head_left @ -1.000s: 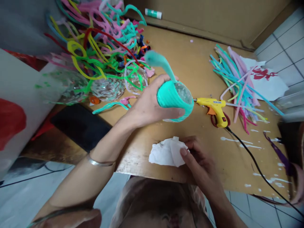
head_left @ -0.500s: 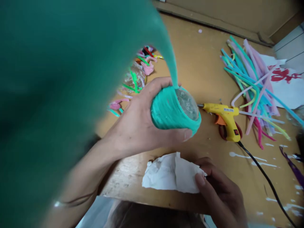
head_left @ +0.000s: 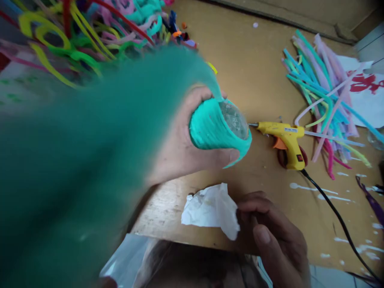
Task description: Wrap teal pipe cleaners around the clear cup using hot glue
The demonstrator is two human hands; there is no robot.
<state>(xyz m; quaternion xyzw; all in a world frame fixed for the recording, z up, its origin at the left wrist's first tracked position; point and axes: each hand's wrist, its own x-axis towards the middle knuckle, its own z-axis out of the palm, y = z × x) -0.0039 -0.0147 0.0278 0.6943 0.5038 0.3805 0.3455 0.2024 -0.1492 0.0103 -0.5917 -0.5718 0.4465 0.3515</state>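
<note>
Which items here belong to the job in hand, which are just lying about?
Likely in the job:
teal-wrapped container, in left hand
teal strip, meeting its rim
crumpled white paper, beside right hand
glue gun

Apparently just lying about:
red-marked paper
purple strip
strip bundle, perhaps spare stock

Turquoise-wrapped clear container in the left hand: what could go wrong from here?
1. The silver metal nozzle of the yellow plastic glue gun appears very close to the turquoise-wrapped clear container; if hot, it might mark the wrap.
2. The loose turquoise fuzzy strand, blurred near the camera, hides part of the left hand; it could snag unseen.
3. The thin black cord runs beside the right hand; a careless sweep might drag the gun.
</note>
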